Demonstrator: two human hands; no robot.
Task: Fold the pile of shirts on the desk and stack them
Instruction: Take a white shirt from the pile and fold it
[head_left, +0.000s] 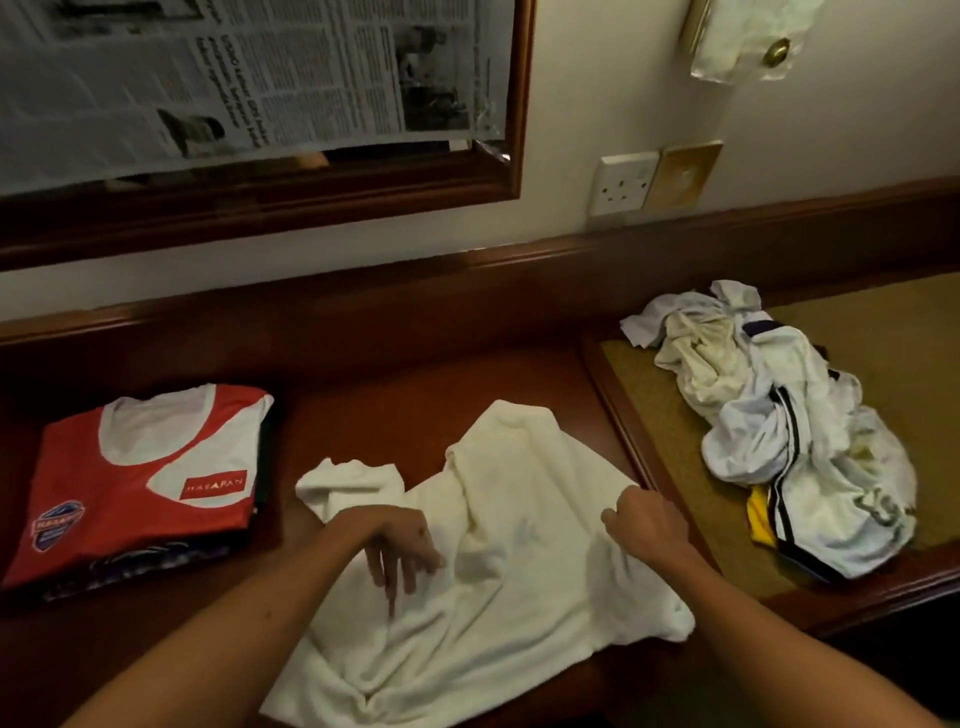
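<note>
A cream white shirt (519, 587) lies rumpled on the dark wooden desk (363, 415) in front of me. My left hand (400, 545) rests on its left part with fingers straight and pointing toward me. My right hand (644, 522) grips the shirt's right edge with curled fingers. At the left sits a stack of folded shirts (140, 488), a red and white one on top and darker ones beneath. On the right, a pile of unfolded shirts (779, 431), mostly white with black stripes and a bit of yellow, lies crumpled.
The pile rests on a raised tan-topped surface (670, 415) with a wooden rim. A framed mirror covered with newspaper (234, 83) hangs on the wall behind. A wall socket (623, 184) and a brass plate (683, 174) sit right of it.
</note>
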